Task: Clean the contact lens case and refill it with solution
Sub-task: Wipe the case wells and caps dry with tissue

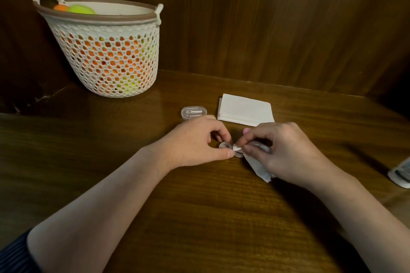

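Observation:
A small clear contact lens case [224,146] lies on the wooden table between my hands. My left hand [195,139] pinches its left well with thumb and fingers. My right hand [279,150] grips a crumpled white tissue [258,167] and presses a corner of it into the case's right well, which the tissue mostly hides. A clear oval lid [194,113] with a small white tool inside rests behind my left hand. No solution bottle shows.
A stack of folded white tissues [245,108] lies behind my right hand. A white perforated basket [106,51] of orange and green balls stands at the back left. A white device [401,174] sits at the right edge. Wood panelling rises behind.

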The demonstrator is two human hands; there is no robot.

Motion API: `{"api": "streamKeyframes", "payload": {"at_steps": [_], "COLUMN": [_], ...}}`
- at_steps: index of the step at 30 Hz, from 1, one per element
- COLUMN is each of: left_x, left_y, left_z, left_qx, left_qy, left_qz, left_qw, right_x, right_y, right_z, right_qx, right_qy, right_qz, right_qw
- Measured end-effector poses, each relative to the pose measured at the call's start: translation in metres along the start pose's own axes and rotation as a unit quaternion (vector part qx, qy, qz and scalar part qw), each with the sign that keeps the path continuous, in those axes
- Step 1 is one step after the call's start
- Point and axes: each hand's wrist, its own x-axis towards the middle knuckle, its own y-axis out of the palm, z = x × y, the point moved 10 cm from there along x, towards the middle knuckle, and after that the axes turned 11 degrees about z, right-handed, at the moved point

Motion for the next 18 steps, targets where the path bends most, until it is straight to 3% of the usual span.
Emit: {"api": "streamKeyframes", "payload": {"at_steps": [18], "left_x": [0.005], "left_y": [0.0], "left_z": [0.002], "left_qx": [-0.001], "left_qy": [0.002], "left_qz": [-0.003], "left_qw": [1.0], "right_x": [0.01], "right_y": [0.007], "right_z": [0.003], "right_qx": [0.035], "right_qy": [0.04], "right_qz": [0.061], "right_qw": [0.997]}}
